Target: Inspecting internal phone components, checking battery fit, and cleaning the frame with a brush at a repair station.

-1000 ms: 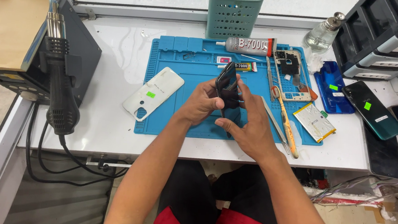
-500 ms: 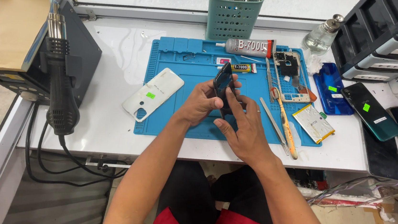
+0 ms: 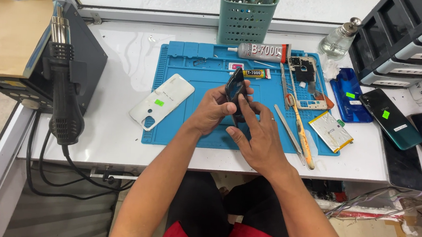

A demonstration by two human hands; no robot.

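Observation:
Both hands meet over a blue work mat. My left hand grips a dark phone screen panel tilted on edge, its top rising above my fingers. Against the panel's lower right side rests my right hand, with its fingers pressed on it. A white phone back cover lies at the mat's left edge.
A glue tube, a phone frame, tweezers, a wooden-handled tool and a battery lie on the mat's right. A green holder, a glass bottle, drawers, phones and a hot-air station surround it.
The screen panel has been lifted and turned more upright between my hands, which shifted slightly. Nothing else on the table moved.

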